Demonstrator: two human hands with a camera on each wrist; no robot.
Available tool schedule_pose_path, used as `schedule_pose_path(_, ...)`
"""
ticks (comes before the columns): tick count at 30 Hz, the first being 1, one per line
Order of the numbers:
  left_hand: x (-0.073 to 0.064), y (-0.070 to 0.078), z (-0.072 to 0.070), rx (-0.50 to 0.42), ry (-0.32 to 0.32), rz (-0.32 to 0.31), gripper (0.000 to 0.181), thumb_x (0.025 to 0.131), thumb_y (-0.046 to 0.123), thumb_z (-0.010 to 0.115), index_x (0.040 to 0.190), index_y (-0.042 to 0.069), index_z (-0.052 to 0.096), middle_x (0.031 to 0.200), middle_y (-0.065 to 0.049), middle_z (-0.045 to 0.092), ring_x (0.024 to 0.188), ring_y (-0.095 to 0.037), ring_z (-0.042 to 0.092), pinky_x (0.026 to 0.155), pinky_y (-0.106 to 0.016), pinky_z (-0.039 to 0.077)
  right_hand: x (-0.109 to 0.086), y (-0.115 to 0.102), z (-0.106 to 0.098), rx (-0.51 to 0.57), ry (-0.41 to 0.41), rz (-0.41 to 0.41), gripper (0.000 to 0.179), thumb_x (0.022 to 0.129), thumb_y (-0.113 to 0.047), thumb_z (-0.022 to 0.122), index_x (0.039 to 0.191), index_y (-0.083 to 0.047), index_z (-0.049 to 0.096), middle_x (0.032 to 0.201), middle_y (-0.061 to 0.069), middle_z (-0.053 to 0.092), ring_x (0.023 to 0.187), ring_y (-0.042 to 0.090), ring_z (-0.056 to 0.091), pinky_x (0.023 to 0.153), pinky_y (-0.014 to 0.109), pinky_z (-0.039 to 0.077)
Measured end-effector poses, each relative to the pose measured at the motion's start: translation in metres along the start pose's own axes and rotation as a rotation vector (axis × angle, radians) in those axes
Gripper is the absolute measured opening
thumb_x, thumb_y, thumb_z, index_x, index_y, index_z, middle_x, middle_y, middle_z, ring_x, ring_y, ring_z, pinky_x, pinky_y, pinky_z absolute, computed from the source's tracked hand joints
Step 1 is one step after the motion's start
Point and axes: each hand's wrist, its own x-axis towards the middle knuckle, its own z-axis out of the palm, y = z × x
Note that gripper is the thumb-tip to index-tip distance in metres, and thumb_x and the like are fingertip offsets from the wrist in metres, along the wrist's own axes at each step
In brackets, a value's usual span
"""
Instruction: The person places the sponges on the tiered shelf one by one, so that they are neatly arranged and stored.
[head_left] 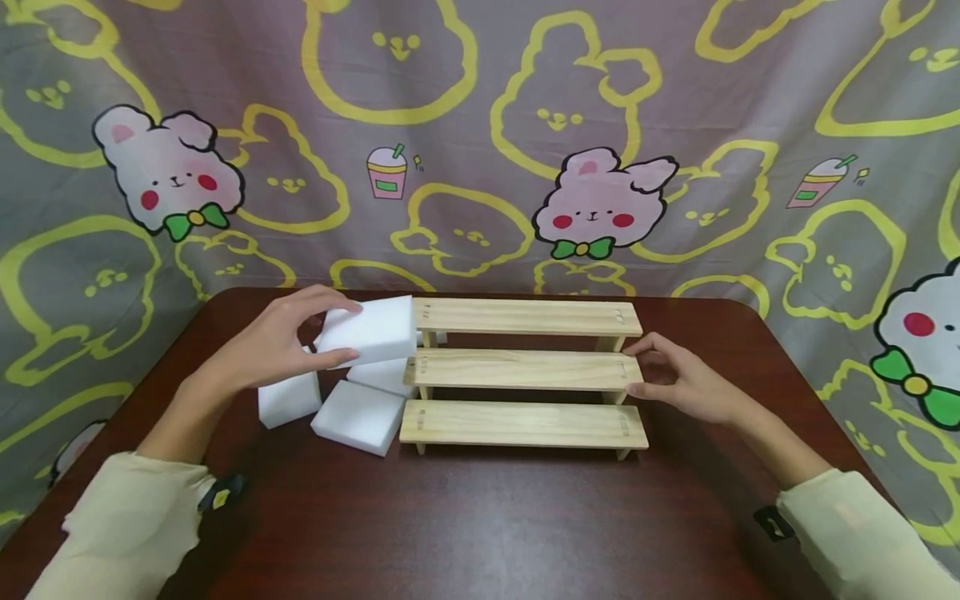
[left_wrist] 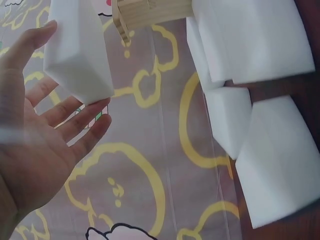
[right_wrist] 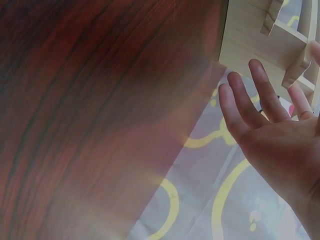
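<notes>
My left hand holds a white foam block between thumb and fingers, raised by the left end of a three-step wooden rack. The left wrist view shows the thumb on one side of the held block, with fingertips under its lower edge. At the rack's right end, my right hand pinches the middle step's end between thumb and index finger. Its other fingers stretch out straight beside the rack's side in the right wrist view.
Several more white foam blocks lie on the dark red-brown table left of the rack, some close against each other. One block is partly under the left hand. A cartoon-patterned curtain hangs behind and around the table.
</notes>
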Motion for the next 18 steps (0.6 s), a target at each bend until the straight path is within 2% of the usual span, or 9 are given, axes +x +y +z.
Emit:
schedule_pose_path(6,0.011,0.004,0.009,-0.029,-0.013,0.0,0.055,0.082,0.028,0.088,0.128,0.005,0.069,0.126,-0.014,0.066,0.11,-0.03,0.059,0.094,-0.056,0.05,0.0,-0.001,-0.001,0.004,-0.001,0.014,0.042,0.094,-0.01,0.077,0.127,-0.003,0.052,0.126,0.021,0.065,0.109,0.032,0.064,0.082,0.031,0.058)
schedule_pose_path(14,0.023,0.008,0.017,-0.065,0.028,0.047,0.05,0.082,0.027,0.088,0.125,0.006,0.071,0.124,-0.01,0.068,0.108,-0.026,0.061,0.09,-0.049,0.05,0.0,-0.002,-0.001,0.001,-0.004,0.013,0.042,0.093,-0.01,0.078,0.126,-0.003,0.052,0.125,0.021,0.066,0.107,0.031,0.065,0.082,0.031,0.058)
schedule_pose_path(18,0.029,0.01,0.021,-0.1,0.045,0.049,0.049,0.081,0.026,0.089,0.123,0.007,0.072,0.124,-0.01,0.068,0.109,-0.027,0.06,0.091,-0.049,0.05,0.0,-0.002,-0.001,0.002,-0.007,-0.001,0.041,0.093,-0.009,0.078,0.125,-0.003,0.053,0.123,0.02,0.068,0.104,0.031,0.066,0.082,0.031,0.058)
